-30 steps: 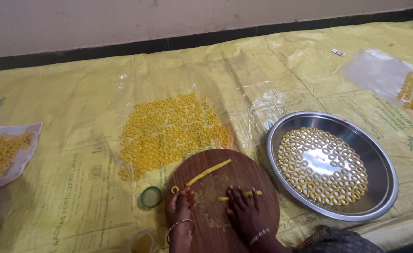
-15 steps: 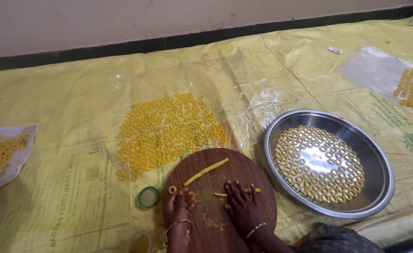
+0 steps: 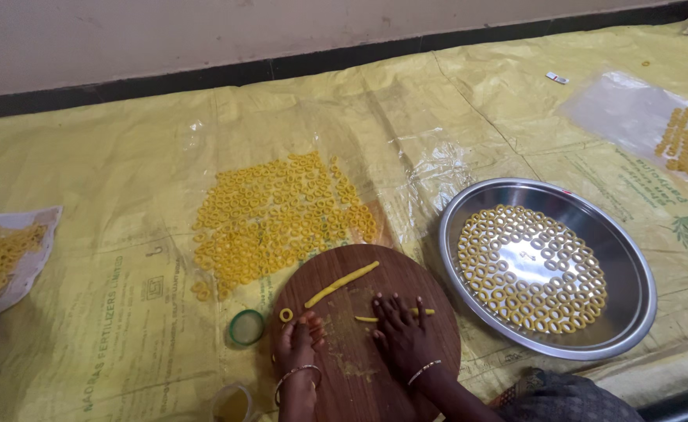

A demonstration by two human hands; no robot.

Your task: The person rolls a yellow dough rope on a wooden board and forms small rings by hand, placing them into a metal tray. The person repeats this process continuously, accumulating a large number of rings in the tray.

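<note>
right hand (image 3: 401,334) presses flat on a short dough strip (image 3: 395,316); left hand (image 3: 297,341) pinches beside one ring (image 3: 286,315). many rings (image 3: 278,219) lie finished; one long dough rope (image 3: 342,284) waits on the board (image 3: 360,375).

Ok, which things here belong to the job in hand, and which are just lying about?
In hand: round wooden board, dough strip, dough ring, short strip under right hand, left hand, steel tray of rings.
Lying about: green ring, small white object.
</note>
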